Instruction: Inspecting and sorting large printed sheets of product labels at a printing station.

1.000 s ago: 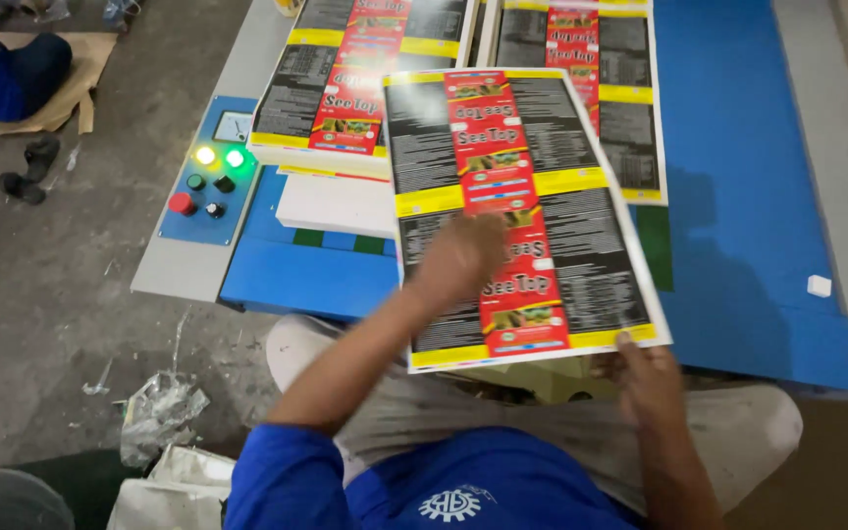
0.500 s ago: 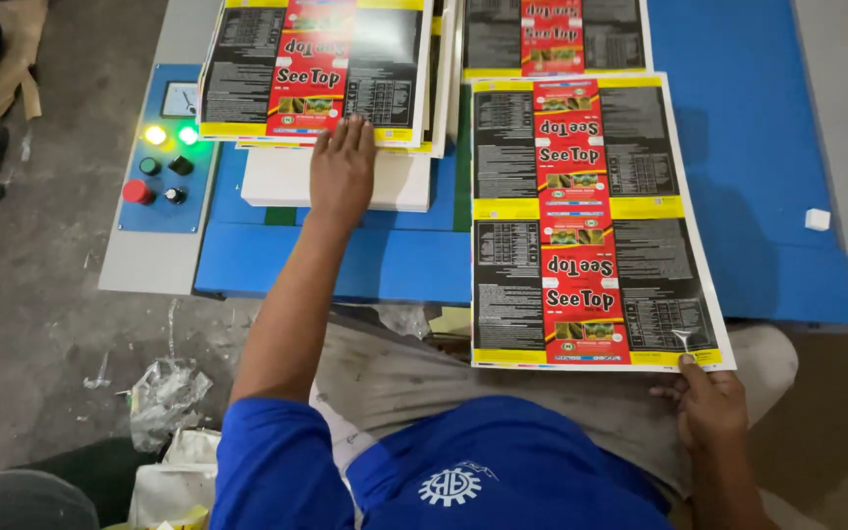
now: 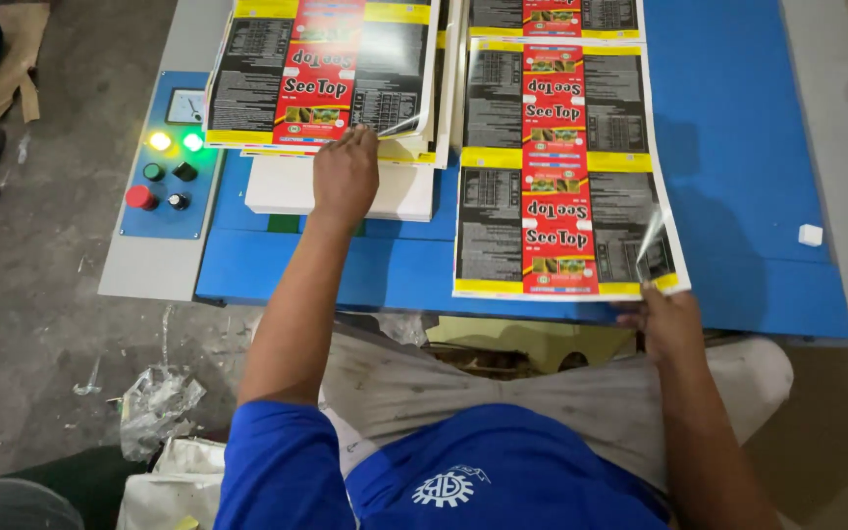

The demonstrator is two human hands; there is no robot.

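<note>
Two hands at work on shiny printed sheets.

The left hand [image 3: 344, 175] is stretched far out, fingers bent down on the near edge of the pile of sheets [image 3: 321, 74], lifting the corner of the top one a little. The right hand [image 3: 667, 319] is low and close to the body, pinching the near right corner of the single sheet [image 3: 561, 167], which curls up there. That sheet lies flat on the blue table [image 3: 738, 147], just beside the pile. So it looks like one sheet is laid out and the next one is only starting to come off; many are left in the pile. A white block [image 3: 291, 186] sits under the pile. A panel with lit buttons [image 3: 164, 162] is off to the left.
</note>
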